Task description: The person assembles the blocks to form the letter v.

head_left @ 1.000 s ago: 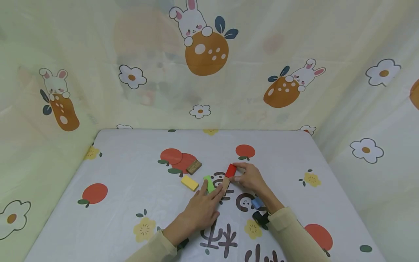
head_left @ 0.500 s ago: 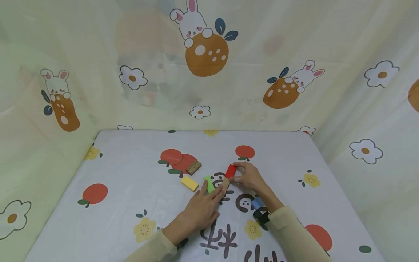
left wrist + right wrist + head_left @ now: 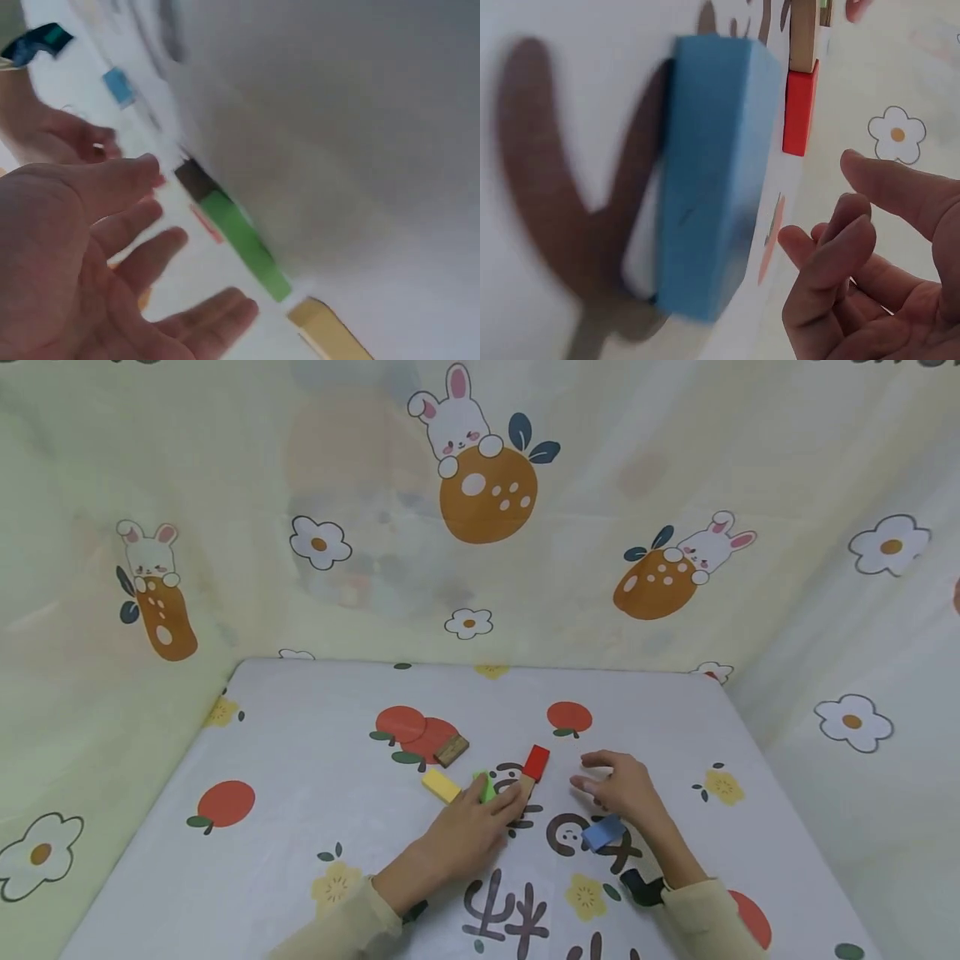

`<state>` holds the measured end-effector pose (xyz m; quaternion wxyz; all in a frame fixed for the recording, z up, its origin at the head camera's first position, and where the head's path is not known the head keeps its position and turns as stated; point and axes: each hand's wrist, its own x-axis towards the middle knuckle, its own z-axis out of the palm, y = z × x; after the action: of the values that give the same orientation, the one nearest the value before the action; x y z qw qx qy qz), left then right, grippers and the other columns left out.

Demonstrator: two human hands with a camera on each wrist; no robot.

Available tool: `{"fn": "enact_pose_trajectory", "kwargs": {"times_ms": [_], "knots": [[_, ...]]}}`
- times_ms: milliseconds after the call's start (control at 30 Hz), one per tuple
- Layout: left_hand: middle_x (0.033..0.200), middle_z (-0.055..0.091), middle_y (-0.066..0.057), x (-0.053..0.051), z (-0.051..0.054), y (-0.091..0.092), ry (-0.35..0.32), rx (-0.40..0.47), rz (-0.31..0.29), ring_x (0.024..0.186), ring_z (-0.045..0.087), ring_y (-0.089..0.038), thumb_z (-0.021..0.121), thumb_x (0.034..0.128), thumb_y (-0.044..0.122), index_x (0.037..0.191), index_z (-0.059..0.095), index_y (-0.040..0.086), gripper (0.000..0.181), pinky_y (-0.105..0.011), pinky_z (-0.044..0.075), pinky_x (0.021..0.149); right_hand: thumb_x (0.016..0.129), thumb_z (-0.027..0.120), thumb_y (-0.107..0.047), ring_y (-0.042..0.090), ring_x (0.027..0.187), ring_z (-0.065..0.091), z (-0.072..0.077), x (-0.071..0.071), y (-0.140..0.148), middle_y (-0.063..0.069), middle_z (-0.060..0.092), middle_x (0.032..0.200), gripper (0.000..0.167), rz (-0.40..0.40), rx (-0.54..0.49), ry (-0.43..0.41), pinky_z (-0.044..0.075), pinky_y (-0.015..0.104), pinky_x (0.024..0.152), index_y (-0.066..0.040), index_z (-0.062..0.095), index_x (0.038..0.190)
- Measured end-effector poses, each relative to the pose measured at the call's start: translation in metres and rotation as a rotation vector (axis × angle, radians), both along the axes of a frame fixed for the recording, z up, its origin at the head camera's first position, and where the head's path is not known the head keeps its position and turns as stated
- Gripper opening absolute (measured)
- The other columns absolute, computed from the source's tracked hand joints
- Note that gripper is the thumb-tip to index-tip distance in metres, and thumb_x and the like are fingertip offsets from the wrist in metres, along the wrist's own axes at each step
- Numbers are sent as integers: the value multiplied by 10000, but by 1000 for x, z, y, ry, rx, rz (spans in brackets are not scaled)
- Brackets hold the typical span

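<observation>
My left hand (image 3: 465,835) lies low over the table, its fingers over part of the green block (image 3: 487,787) and the plain wooden block (image 3: 527,786). In the left wrist view its fingers are extended beside the green block (image 3: 244,244); whether they touch anything is hard to tell. A red block (image 3: 536,762) continues the line from the wooden block's far end. To the right, my right hand (image 3: 626,789) holds nothing, thumb and fingers parted. Just below it lies a blue block (image 3: 603,832), large in the right wrist view (image 3: 705,180).
A yellow block (image 3: 441,786) lies left of the green one. Farther back is a dark brown wooden block (image 3: 452,750). The white tablecloth (image 3: 300,760) has printed fruit and flowers, and a patterned curtain (image 3: 375,593) hangs behind the table's far edge.
My right hand has let go of the red block and drawn off to the right, uncovering the blue block. My left hand stays about where it was. The head view has shifted slightly.
</observation>
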<state>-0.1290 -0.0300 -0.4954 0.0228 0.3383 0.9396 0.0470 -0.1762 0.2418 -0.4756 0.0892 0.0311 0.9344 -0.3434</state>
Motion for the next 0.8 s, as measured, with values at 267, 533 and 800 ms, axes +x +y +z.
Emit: {"fn": "enact_pose_trajectory", "kwargs": {"times_ms": [267,533,800], "knots": [[1692,445,56,-7,-8,-8,28,-10,-66,1500,475,-453,584,1082,238,1617,458,299,553,-480,511,1171,947,783,-352,473,1314,575,-3,34,13,275,672,1387,563,-53,97,-5,534,620,1072,18,673,1356],[1689,446,85,-12,-5,-10,-7,-25,-77,1494,477,-411,680,1037,303,1606,471,332,607,-458,488,1200,900,835,-399,460,1256,573,-7,49,16,304,648,1396,669,-131,107,-66,509,629,1088,46,653,1365],[1671,474,71,-11,-4,-9,-7,-4,-77,1485,488,-419,710,1019,289,1589,502,319,607,-461,483,1203,778,922,-478,372,1052,632,-9,55,19,282,694,1217,812,-127,141,-68,590,529,944,87,658,1298]]}}
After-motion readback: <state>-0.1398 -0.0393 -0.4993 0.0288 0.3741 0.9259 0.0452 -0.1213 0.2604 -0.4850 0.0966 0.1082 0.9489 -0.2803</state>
